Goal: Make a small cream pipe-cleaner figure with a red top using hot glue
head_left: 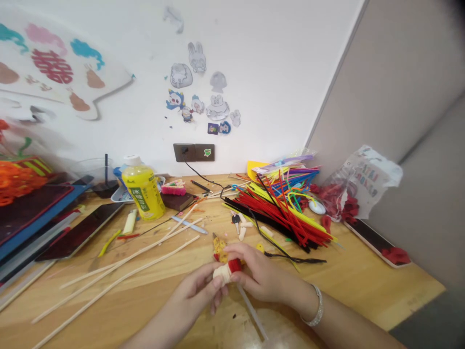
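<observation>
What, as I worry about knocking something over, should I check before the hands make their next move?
1. Grip on the small cream-and-red piece: ok; the left hand and right hand both hold it.
2. Yellow tool with a dark pointed tip, cool to touch: cannot tell; nothing shows its heat.
3. Yellow bottle upright and capped: ok, on both counts.
4. Table left of the hands free of loose things: not ok; pale strips lie across it.
5. Red stems bundled neatly: not ok; they lie in a loose pile beyond the right hand.
</observation>
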`<state>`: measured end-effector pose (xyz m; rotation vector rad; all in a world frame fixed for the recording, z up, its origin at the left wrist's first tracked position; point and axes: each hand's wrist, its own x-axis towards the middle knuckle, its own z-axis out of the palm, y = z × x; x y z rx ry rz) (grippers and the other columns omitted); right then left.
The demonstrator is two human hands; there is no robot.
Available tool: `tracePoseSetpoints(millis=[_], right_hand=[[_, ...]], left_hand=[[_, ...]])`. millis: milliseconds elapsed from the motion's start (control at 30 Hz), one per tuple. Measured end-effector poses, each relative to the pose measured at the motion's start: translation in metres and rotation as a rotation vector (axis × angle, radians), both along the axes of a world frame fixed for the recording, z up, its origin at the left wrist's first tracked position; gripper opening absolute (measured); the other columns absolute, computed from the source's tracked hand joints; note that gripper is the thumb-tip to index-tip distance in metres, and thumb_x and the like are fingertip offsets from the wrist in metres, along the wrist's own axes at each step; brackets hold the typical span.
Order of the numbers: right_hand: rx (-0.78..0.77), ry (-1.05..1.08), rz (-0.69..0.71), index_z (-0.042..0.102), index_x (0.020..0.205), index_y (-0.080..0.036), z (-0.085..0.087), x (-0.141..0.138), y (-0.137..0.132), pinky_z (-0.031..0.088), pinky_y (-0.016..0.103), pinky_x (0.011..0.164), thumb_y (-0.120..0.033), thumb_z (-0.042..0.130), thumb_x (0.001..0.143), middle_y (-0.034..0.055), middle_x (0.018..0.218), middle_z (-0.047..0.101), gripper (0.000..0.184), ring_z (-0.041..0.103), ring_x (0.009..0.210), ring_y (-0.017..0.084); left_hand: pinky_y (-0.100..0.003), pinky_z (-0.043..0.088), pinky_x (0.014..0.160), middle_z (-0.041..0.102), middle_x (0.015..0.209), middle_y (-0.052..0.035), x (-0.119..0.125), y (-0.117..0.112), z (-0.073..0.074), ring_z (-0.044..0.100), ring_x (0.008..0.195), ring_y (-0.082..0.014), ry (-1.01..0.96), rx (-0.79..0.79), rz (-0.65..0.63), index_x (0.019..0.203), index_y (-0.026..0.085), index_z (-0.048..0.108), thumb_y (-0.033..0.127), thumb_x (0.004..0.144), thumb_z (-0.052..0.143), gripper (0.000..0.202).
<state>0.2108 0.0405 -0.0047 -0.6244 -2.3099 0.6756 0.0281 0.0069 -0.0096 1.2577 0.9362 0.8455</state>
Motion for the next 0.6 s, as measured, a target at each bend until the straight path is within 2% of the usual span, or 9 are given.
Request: tracePoseSetpoints(millis=[200,500,600], right_hand=[[0.006,-0.060,-0.002,0.044,0.118,-0.013,0.0021,0.0003,0.0010,0.043,0.037,0.090,-0.043,0.035,0.092,0.0152,0.113,0.056,0.040,0.053,0.105,0.022],[0.015,-0.034,0.006,0.044,0.117,-0.013,0.0007,-0.0016,-0.0021,0.044,0.036,0.088,-0.039,0.039,0.092,0.0144,0.108,0.058,0.037,0.055,0.101,0.021],[0.002,-0.056,0.004,0.046,0.116,-0.013,0.0030,-0.0018,-0.0027,0.044,0.037,0.088,-0.037,0.042,0.091,0.0133,0.106,0.059,0.035,0.055,0.100,0.021]], left_hand=[[-0.022,0.043,0.046,0.057,0.059,0.0024,0.0007,0.0008,-0.0020,0.049,0.048,-0.0107,-0.036,-0.021,0.056,0.082,0.016,0.066,0.054,0.063,0.069,0.043],[-0.019,0.037,0.044,0.052,0.056,0.0038,0.0025,-0.0037,-0.0040,0.044,0.047,-0.0094,-0.023,0.041,0.110,0.079,0.015,0.064,0.054,0.065,0.067,0.041],[-0.020,0.040,0.046,0.054,0.059,0.0031,0.0016,-0.0030,-0.0020,0.046,0.049,-0.0102,-0.003,0.024,0.075,0.078,0.016,0.063,0.055,0.064,0.066,0.042]])
